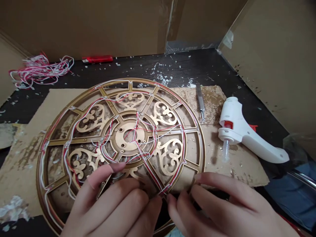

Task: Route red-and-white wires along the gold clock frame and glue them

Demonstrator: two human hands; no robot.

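Observation:
A round gold openwork frame (195,130) with scroll ornaments lies before me. Thin red and white wires (151,172) run along its ribs and rings, fixed in spots with clear glue. Over its near part my left hand (116,204) is closed, with one finger, wrapped in a pinkish cover, reaching over the inner ring. My right hand (217,205) is closed at the lower right, its fingertips by the outer rim. Both hands' fingertips come close together beside a wire joint (166,189). Whatever they pinch is hidden by the fingers.
Cardboard (234,171) lies under the frame. To the right rests a white glue gun (247,130), nozzle down; tweezers (200,102) lie nearby. A wire tangle (40,70) and a red-handled tool (98,59) lie at the back left. Glue scraps (14,209) are scattered about. Cardboard walls enclose the table.

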